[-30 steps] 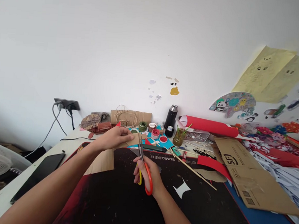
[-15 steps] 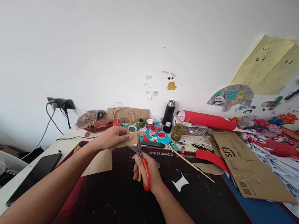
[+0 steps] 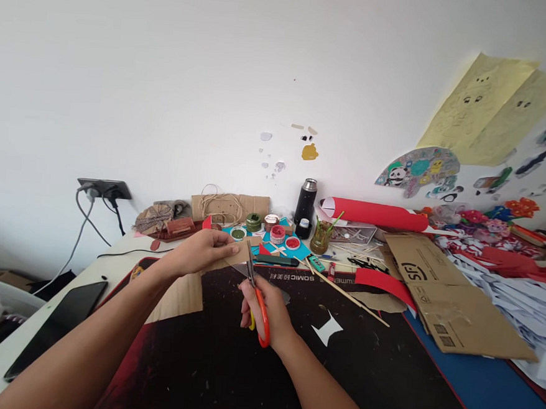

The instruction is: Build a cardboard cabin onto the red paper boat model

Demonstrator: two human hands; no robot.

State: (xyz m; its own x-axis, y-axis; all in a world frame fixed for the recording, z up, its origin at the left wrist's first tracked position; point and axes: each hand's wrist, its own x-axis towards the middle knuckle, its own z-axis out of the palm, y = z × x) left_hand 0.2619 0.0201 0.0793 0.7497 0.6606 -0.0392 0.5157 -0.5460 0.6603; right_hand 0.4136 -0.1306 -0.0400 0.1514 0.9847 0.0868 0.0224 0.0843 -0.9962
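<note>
Between the thumb and fingers of my left hand is a small piece of brown cardboard, held above the dark mat. My right hand grips a pair of scissors with orange and yellow handles, fingers through the loops. The blades point away from me and meet the cardboard's right edge; whether they are fully closed is hard to make out. Beneath my left forearm lies a thin wooden sheet, partly covered. A white paper scrap rests on the mat to the right of my right hand.
Open paint jars, a black flask and a glass jar of murky liquid stand along the back. Flattened cardboard and white paper strips lie right. A phone is at left, with a wooden stick across the mat.
The whole view has shifted slightly, so things appear a little further left. Both hands keep their holds, with the scissors still at the cardboard's edge.
</note>
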